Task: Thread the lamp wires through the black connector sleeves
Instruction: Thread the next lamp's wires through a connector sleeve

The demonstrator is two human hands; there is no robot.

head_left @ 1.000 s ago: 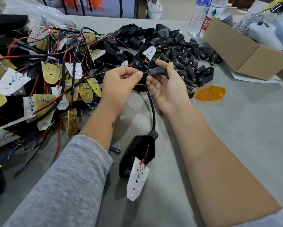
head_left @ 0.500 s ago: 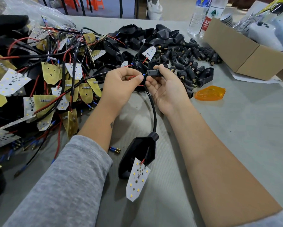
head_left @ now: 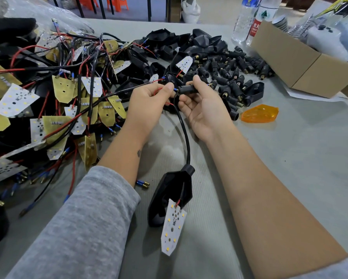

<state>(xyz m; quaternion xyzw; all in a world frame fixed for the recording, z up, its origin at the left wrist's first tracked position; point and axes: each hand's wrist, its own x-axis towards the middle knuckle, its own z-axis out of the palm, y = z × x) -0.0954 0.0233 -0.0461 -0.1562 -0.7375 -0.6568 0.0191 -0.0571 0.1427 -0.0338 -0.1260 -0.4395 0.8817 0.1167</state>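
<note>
Head | left hand [head_left: 149,103] grip pinches wire [head_left: 162,90] | right hand [head_left: 205,109] grip pinches connector sleeve [head_left: 187,90]

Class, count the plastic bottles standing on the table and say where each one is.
2. A clear water bottle and a red-labelled bottle stand side by side at the table's far edge, left of the cardboard box.

two hands [head_left: 149,105]; two bottles [head_left: 243,19]; one orange lens [head_left: 259,113]; one cardboard box [head_left: 302,63]
</note>
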